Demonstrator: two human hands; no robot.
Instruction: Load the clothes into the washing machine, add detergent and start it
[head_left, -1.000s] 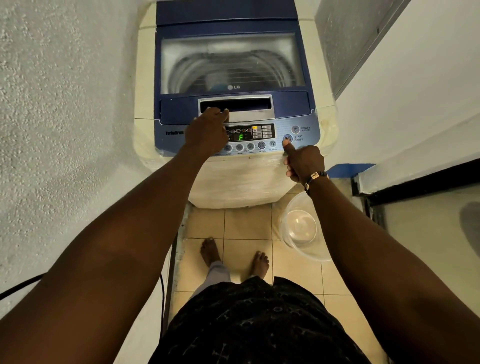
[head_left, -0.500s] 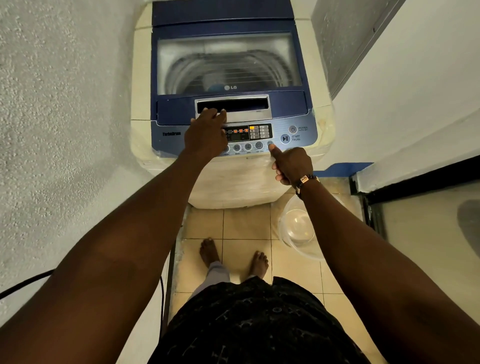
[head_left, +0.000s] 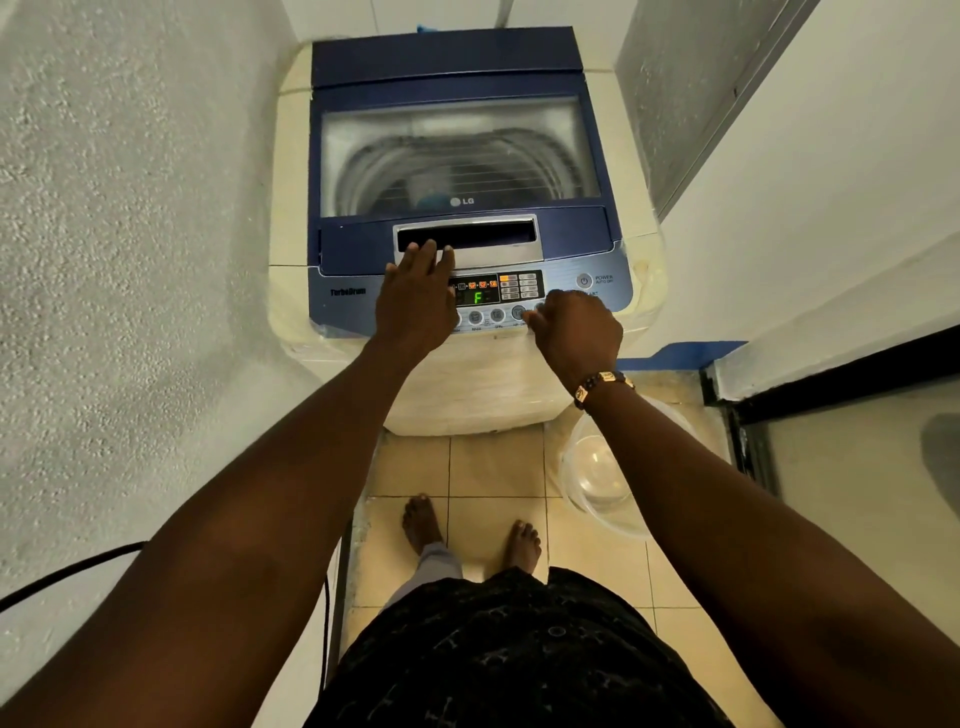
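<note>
A top-loading washing machine with a blue top stands against the far wall, its glass lid closed over the drum. The control panel shows a green "F" on its display. My left hand lies flat with straight fingers on the panel, fingertips reaching the silver lid handle. My right hand is curled, its fingertip area down on the row of round buttons at the panel's right end. The clothes are hidden inside.
A clear plastic basin sits on the tiled floor to the right of the machine. Rough white walls close in on the left and right. A black cable runs along the left wall. My bare feet stand in front.
My right hand slid left from the start/pause button along the button row. The left hand's fingers straightened toward the lid handle. The display switched away from "F" and back to "F".
</note>
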